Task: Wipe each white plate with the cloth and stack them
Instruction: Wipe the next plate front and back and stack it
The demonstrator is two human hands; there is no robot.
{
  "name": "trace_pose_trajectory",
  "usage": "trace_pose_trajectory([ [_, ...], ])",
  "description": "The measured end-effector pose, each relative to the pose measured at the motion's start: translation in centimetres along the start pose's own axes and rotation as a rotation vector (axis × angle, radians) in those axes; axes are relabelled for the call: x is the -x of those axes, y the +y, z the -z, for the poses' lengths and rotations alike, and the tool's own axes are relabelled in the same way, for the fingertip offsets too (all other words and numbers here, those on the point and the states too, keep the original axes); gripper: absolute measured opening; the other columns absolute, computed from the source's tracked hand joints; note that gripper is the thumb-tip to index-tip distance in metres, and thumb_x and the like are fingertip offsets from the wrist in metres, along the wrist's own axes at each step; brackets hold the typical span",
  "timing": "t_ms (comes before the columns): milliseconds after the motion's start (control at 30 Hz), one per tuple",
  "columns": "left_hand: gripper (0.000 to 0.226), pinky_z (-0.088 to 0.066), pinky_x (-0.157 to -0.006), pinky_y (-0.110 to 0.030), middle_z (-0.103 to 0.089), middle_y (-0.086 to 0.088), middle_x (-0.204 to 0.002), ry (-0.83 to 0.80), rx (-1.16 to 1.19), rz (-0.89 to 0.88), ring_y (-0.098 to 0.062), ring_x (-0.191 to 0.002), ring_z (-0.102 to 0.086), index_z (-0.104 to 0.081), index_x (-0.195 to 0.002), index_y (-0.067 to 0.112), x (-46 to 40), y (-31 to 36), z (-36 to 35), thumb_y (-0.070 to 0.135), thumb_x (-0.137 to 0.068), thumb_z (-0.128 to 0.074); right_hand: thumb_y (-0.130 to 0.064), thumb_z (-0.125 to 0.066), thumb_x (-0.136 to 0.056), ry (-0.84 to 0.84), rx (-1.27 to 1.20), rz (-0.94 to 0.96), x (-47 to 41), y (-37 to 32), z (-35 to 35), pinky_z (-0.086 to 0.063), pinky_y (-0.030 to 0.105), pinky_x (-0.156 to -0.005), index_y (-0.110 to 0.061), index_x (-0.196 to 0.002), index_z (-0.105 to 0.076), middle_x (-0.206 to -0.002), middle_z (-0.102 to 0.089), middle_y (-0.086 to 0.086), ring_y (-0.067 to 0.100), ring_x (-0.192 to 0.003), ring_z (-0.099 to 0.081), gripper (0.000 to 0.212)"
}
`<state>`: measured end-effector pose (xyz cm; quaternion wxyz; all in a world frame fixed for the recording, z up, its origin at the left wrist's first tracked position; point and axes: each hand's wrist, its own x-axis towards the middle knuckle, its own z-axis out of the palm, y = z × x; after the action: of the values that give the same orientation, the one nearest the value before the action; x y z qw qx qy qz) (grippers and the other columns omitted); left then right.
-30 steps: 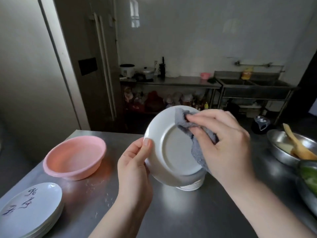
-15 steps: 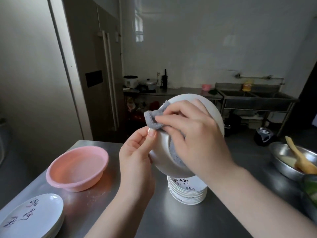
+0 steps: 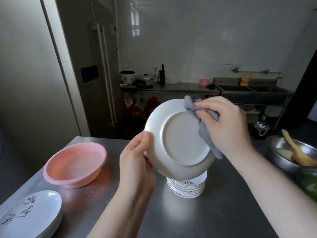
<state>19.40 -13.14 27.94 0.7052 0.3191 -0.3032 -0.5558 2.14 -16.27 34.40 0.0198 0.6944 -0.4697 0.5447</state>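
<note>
A dim kitchen with pale tiled walls, a tall refrigerator (image 3: 96, 69) at the left, and a steel counter with a double sink (image 3: 253, 90) along the far wall. In the foreground a stainless steel table (image 3: 214, 212) fills the lower half of the view.

On the table at left sits a pink plastic basin (image 3: 73, 162). At the right edge is a metal bowl (image 3: 281, 152) with a wooden spatula (image 3: 296, 152) leaning in it. In the near left corner lies a stack of white plates (image 3: 29, 219), the top one bearing handwritten dark characters. Near the middle of the table stands a second, smaller pile of white dishes (image 3: 187, 188), also marked with dark writing.

Held in the air just above that middle pile is a white plate (image 3: 178, 141), tilted up so its underside and foot ring face the camera. The left hand (image 3: 135, 162) holds it by the lower left rim, thumb pressed on the underside, fingers hidden behind; its grip is closed on the plate. The right hand (image 3: 228, 124) is at the plate's upper right edge, its grip closed around a bunched grey cloth (image 3: 204, 131). The cloth is pressed against the plate's rim and hangs down along its right side.
</note>
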Motion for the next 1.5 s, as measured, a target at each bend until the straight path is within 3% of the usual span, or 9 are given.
trace_pose_trajectory([
  [267, 0.019, -0.050, -0.049, -0.014, -0.075, 0.003, -0.077, 0.160, 0.315, 0.097, -0.003, -0.061, -0.069, -0.069, -0.099, 0.006, -0.3, -0.8, -1.6, 0.013, -0.099, -0.052, 0.001, -0.072, -0.078, 0.310, -0.066, -0.093, 10.3, 1.9, -3.5, -0.044, 0.011, -0.080, -0.009, -0.093, -0.075, -0.092, -0.066, 0.000, 0.008, -0.086, -0.061, 0.018],
  [500, 0.035, -0.056, -0.057, -0.025, -0.065, -0.014, -0.077, 0.037, 0.439, 0.288, -0.021, -0.065, -0.068, -0.057, -0.109, -0.006, 1.0, -1.8, -2.4, 0.027, -0.101, -0.048, 0.000, -0.067, -0.083, 0.086, 0.070, 0.320, 10.2, -0.7, -5.7, -0.051, 0.027, -0.078, -0.010, -0.095, -0.077, -0.093, -0.069, 0.002, 0.019, -0.084, -0.059, 0.019],
  [667, 0.025, -0.054, -0.051, -0.020, -0.072, -0.010, -0.074, 0.040, 0.322, 0.108, -0.014, -0.062, -0.070, -0.061, -0.097, -0.005, 0.6, -1.2, -2.2, 0.017, -0.099, -0.050, 0.004, -0.065, -0.083, 0.172, 0.055, 0.289, 10.0, 0.6, -4.2, -0.052, 0.036, -0.069, -0.007, -0.093, -0.077, -0.091, -0.068, 0.004, 0.023, -0.081, -0.059, 0.019],
  [833, 0.035, -0.055, -0.057, -0.025, -0.064, -0.017, -0.081, -0.013, 0.329, 0.089, -0.022, -0.067, -0.066, -0.058, -0.099, -0.001, 1.0, -1.1, -2.5, 0.025, -0.077, -0.065, 0.005, -0.063, -0.085, 0.118, 0.059, 0.377, 9.7, 0.0, -4.8, -0.050, 0.027, -0.074, -0.011, -0.100, -0.076, -0.093, -0.066, 0.003, 0.019, -0.083, -0.056, 0.025],
  [933, 0.016, -0.051, -0.054, -0.020, -0.060, -0.007, -0.081, -0.013, 0.216, -0.001, -0.014, -0.065, -0.060, -0.062, -0.084, 0.009, 0.9, -1.1, -2.2, 0.024, -0.089, -0.059, 0.004, -0.065, -0.084, 0.172, 0.038, 0.350, 10.1, 0.8, -4.0, -0.048, 0.024, -0.074, -0.010, -0.098, -0.076, -0.094, -0.064, 0.002, 0.017, -0.082, -0.053, 0.022],
  [1033, 0.039, -0.045, -0.050, -0.020, -0.051, -0.001, -0.058, -0.034, 0.121, -0.027, -0.011, -0.051, -0.051, -0.054, -0.065, 0.010, 1.2, -1.3, -2.2, 0.013, -0.102, -0.046, -0.001, -0.065, -0.088, 0.182, 0.024, 0.373, 10.1, 0.1, -4.9, -0.046, 0.021, -0.077, -0.012, -0.102, -0.075, -0.099, -0.059, -0.003, 0.015, -0.084, -0.052, 0.020],
  [1133, 0.029, -0.044, -0.057, -0.025, -0.052, -0.012, -0.072, -0.049, 0.124, -0.068, -0.021, -0.063, -0.050, -0.059, -0.081, -0.003, 1.4, -0.9, -2.2, 0.021, -0.097, -0.054, 0.001, -0.065, -0.087, 0.235, 0.008, 0.410, 10.6, 0.9, -4.5, -0.048, 0.024, -0.078, -0.011, -0.104, -0.074, -0.101, -0.062, 0.000, 0.017, -0.087, -0.055, 0.022],
  [1267, 0.021, -0.047, -0.054, -0.016, -0.066, -0.001, -0.072, -0.077, 0.153, -0.113, -0.008, -0.059, -0.059, -0.065, -0.099, 0.001, 1.4, -0.4, -2.0, 0.018, -0.095, -0.055, 0.003, -0.065, -0.085, 0.401, -0.025, 0.317, 11.5, 3.2, -3.3, -0.048, 0.027, -0.079, -0.006, -0.102, -0.068, -0.099, -0.062, 0.007, 0.020, -0.091, -0.059, 0.020],
  [1500, 0.027, -0.038, -0.044, -0.013, -0.052, 0.010, -0.054, -0.150, 0.106, -0.177, -0.002, -0.046, -0.045, -0.066, -0.071, 0.015, 1.3, 1.0, -1.3, 0.016, -0.093, -0.052, -0.006, -0.065, -0.088, 0.504, -0.111, 0.039, 6.8, 4.2, -0.9, -0.043, 0.015, -0.088, -0.005, -0.104, -0.067, -0.098, -0.060, -0.001, -0.007, -0.097, -0.056, 0.017],
])
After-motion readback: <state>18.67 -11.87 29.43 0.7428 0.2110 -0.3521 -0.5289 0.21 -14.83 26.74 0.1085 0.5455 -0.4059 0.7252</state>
